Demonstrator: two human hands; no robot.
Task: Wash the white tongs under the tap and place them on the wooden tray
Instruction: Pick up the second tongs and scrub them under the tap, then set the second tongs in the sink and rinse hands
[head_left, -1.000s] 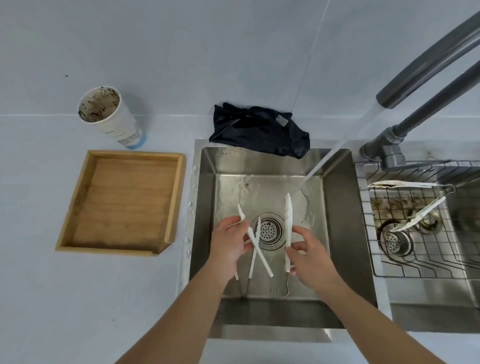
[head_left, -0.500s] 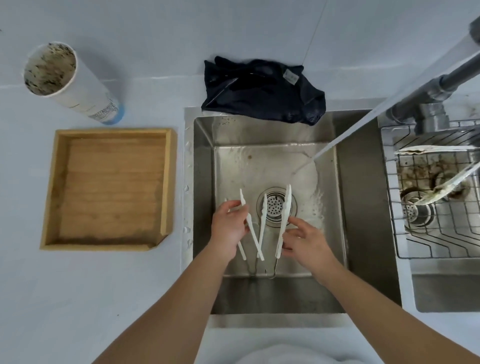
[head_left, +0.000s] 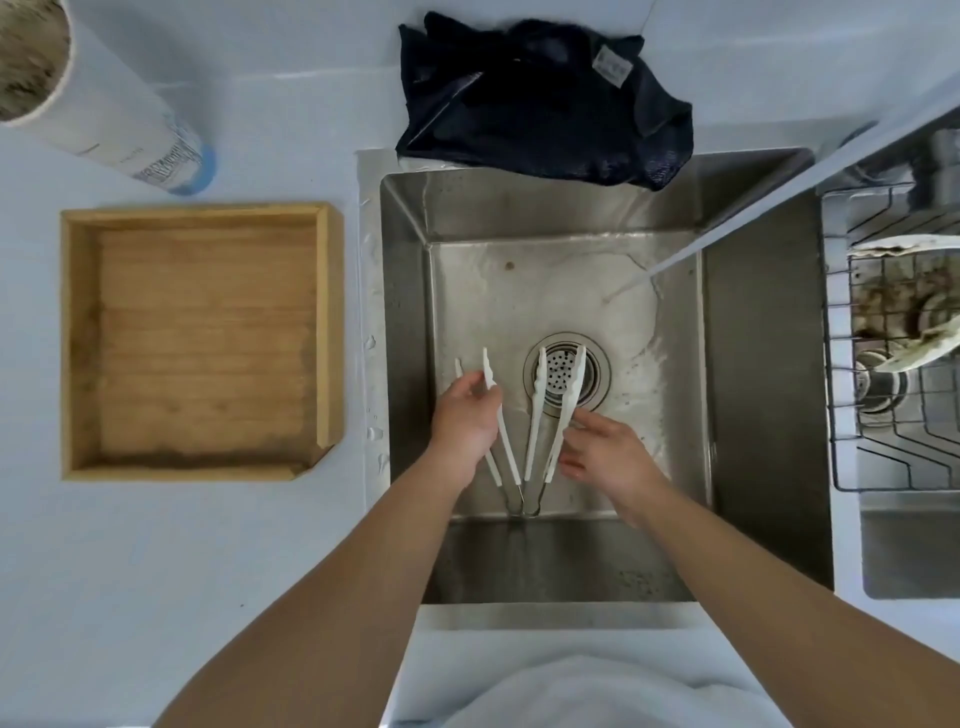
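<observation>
Two pairs of white tongs are held over the steel sink (head_left: 753, 364), tips pointing away from me. My left hand (head_left: 465, 421) grips the left tongs (head_left: 501, 431) around their arms. My right hand (head_left: 602, 454) pinches the right tongs (head_left: 540, 405), whose tips lie over the drain (head_left: 563, 370). A stream of tap water (head_left: 727, 234) falls slantwise from the upper right and lands on the sink floor beyond and to the right of both tongs. The wooden tray (head_left: 83, 338) sits on the counter left of the sink, with nothing in it.
A dark blue cloth (head_left: 545, 109) lies at the sink's back edge. A dirty white paper cup (head_left: 98, 104) stands behind the tray. A wire rack (head_left: 883, 457) with dirty utensils sits over the second basin on the right. Droplets dot the counter strip beside the sink.
The view has tilted down and closer. Both tongs were drawn back toward me and left, away from the stream, and the two pairs now lie side by side.
</observation>
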